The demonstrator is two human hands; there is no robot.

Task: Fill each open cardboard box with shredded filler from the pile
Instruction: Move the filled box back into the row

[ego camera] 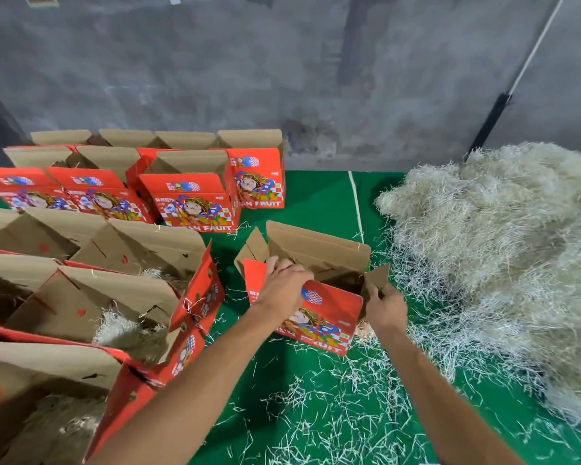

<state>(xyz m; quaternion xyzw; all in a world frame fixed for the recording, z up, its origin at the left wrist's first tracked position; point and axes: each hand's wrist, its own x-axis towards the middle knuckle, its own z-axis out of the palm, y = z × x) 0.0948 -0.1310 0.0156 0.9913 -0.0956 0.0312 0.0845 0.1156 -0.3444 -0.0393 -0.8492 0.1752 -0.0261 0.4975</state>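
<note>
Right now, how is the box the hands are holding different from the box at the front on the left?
The held box stands alone on the green mat near the filler pile; the front-left box sits packed among others. The held box looks dark inside, with no filler showing; the front-left box already has pale filler. The left hand and right hand grip the held box's flaps; nobody touches the other. Both are red, printed and open.

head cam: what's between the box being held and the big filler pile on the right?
Head view: only green floor mat strewn with loose strands separates the held box from the filler pile; no other object.
</note>
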